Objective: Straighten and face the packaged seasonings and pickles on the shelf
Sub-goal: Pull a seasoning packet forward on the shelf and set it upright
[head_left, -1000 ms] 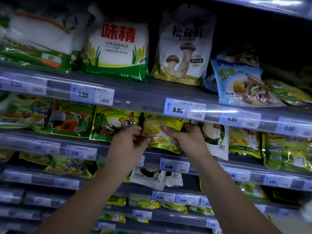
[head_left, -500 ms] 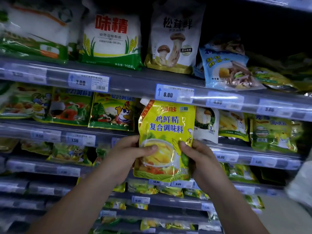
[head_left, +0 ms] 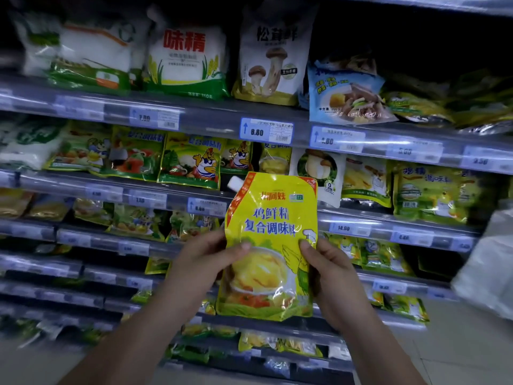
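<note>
A yellow pouch of chicken seasoning [head_left: 270, 245] with a white spout cap at its top left is held upright in front of the shelves, label facing me. My left hand [head_left: 202, 259] grips its left edge, thumb across the front. My right hand [head_left: 330, 268] grips its right edge the same way. Behind the pouch, on the second shelf [head_left: 194, 198], another yellow seasoning pack [head_left: 274, 159] stands in the same slot, beside a chicken-logo pack [head_left: 191, 162] and a white mushroom pouch [head_left: 322, 173].
The top shelf carries white MSG bags [head_left: 186, 59], a mushroom seasoning pouch [head_left: 274, 56] and a slumped blue pack [head_left: 347, 95]. Rows of yellow-green packs fill the lower shelves. Price rails [head_left: 266, 130] front each shelf. A white plastic bag [head_left: 488, 259] hangs at right.
Both hands pulled the yellow pouch out of the second shelf and lowered it in front of me. My view has shifted down a little.
</note>
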`<state>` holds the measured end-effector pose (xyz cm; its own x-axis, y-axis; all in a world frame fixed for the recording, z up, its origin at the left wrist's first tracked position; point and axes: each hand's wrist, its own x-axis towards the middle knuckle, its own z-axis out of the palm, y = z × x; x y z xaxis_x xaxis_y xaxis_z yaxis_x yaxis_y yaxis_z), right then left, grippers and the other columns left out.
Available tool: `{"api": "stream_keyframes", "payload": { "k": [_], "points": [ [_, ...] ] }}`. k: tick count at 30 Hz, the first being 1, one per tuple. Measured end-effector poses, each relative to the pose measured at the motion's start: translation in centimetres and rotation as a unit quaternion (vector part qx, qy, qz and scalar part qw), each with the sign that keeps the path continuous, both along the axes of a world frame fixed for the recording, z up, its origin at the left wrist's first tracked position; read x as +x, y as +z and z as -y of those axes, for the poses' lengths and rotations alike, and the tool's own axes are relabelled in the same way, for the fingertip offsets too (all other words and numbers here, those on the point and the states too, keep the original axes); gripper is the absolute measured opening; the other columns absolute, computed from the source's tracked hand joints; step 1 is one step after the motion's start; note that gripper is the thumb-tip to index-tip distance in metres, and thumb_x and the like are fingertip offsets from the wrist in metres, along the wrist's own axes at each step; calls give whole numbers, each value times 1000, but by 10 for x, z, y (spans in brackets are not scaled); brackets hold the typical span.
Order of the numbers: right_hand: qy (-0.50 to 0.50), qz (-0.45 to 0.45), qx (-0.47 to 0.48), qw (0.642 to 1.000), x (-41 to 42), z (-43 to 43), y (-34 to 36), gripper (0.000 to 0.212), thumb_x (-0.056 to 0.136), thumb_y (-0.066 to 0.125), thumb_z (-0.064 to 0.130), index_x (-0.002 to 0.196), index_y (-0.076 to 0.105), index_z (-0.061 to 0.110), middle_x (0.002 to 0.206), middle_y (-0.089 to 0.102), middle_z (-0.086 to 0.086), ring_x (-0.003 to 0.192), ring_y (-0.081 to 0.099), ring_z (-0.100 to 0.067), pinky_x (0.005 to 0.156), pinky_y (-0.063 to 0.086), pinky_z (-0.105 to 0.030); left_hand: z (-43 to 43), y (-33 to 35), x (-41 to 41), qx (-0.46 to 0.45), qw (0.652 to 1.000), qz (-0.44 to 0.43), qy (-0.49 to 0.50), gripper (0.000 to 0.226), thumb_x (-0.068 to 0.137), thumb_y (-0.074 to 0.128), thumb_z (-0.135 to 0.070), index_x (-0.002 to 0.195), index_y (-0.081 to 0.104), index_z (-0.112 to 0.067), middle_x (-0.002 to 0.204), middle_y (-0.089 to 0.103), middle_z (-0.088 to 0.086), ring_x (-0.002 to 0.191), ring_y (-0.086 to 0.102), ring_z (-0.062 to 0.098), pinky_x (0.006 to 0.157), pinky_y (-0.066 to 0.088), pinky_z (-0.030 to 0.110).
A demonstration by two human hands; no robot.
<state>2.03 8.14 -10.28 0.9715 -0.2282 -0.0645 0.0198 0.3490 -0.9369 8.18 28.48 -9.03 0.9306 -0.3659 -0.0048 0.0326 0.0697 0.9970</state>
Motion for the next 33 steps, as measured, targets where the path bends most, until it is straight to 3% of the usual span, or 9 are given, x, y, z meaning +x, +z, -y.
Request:
{"api": "stream_keyframes", "payload": {
  "k": [4,7,11,16,22,25,27,31,33],
  "points": [
    [11,4,3,1000,-17,1,-1,24,93,59,20,87,82,17,99,80,-9,92,75,-23,83,62,-40,-1,-1,-18,13,997,45,65,16,84,72,-15,89,82,-27,94,81,2,87,76,20,77,60,47],
    [0,7,13,1000,-25,9,-6,22,94,59,19,95,80,14,104,78,-15,97,70,-31,95,51,-52,-4,-2,-28,6,1000,11,26,21,77,72,-26,91,81,-14,94,79,14,80,75,26,67,57,40],
    [22,-2,50,998,-34,17,-9,36,100,50,10,90,83,20,100,81,-8,89,77,-23,78,63,-37,-9,0,-37,-41,998,-51,-17,41,80,66,-26,99,71,10,94,73,30,79,70,32,61,57,33],
    [30,19,15,999,-40,18,-4,24,95,56,20,105,77,19,110,78,-10,94,74,-25,82,57,-46,-13,-2,-44,0,999,-30,-25,31,81,67,-26,96,77,-1,99,78,22,85,75,35,69,59,39],
    [51,15,-52,997,-33,-1,-3,21,88,63,27,95,81,18,96,79,-17,83,72,-27,70,59,-38,-9,18,-27,-32,996,9,81,12,88,69,-25,85,77,-17,83,77,6,78,73,27,66,55,39],
    [39,11,-38,998,-23,-12,1,36,82,76,44,101,79,13,107,74,-28,98,70,-42,90,56,-61,-11,20,-13,-26,996,15,79,14,74,82,-31,82,80,-19,84,77,3,84,71,29,73,53,43],
    [16,14,-33,999,-12,-17,5,55,72,80,54,105,76,10,113,73,-29,107,66,-53,90,51,-71,-14,19,-4,-38,998,14,53,18,72,84,-30,84,80,-17,86,77,4,87,72,30,73,55,42],
    [-1,-6,-6,1000,16,-21,15,37,82,71,34,102,76,4,111,73,-32,86,70,-38,67,56,-39,-22,23,19,-105,994,-24,-17,18,75,69,-28,84,80,-18,84,78,3,74,73,16,65,59,26],
    [32,-16,35,999,27,-24,21,27,85,64,22,100,78,5,108,76,-25,80,76,-32,64,63,-41,-29,22,34,-138,989,-47,-22,16,77,66,-25,84,79,-20,82,77,2,72,73,15,63,60,26]
  ]
}}
